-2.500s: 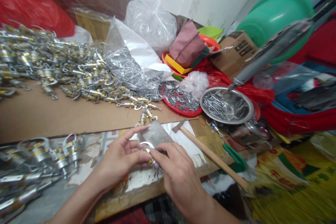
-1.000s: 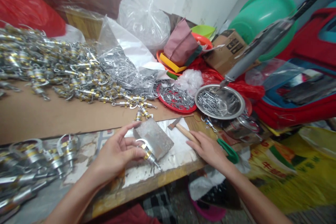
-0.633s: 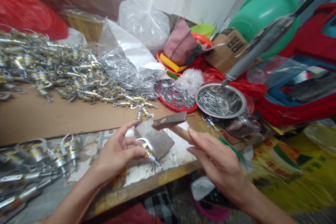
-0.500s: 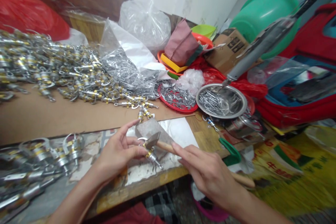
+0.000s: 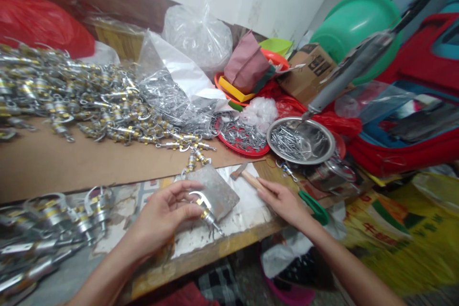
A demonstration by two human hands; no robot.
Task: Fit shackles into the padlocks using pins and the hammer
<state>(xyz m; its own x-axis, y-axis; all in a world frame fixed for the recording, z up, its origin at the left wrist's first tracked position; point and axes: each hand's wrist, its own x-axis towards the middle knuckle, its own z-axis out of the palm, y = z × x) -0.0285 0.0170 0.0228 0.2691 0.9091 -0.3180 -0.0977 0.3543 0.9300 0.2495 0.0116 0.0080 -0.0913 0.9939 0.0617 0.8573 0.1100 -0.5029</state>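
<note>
My left hand (image 5: 161, 215) pinches a small silver and gold swivel clasp (image 5: 203, 207) and holds it against a grey metal block (image 5: 218, 190) on the bench edge. My right hand (image 5: 283, 199) lies over the wooden handle of a small hammer (image 5: 247, 178), fingers closed round it. The hammer lies flat on the bench with its head (image 5: 238, 170) just right of the block.
A big heap of finished clasps (image 5: 89, 100) covers the cardboard at the back left, and more lie at the near left (image 5: 46, 220). A red tray of parts (image 5: 244, 136), a steel bowl of pins (image 5: 301, 141) and a green-handled tool (image 5: 315, 205) sit to the right.
My right hand left the clasp, took up the hammer, swung it onto the clasp on the block, then laid it back on the bench. My left hand kept the clasp in place.
</note>
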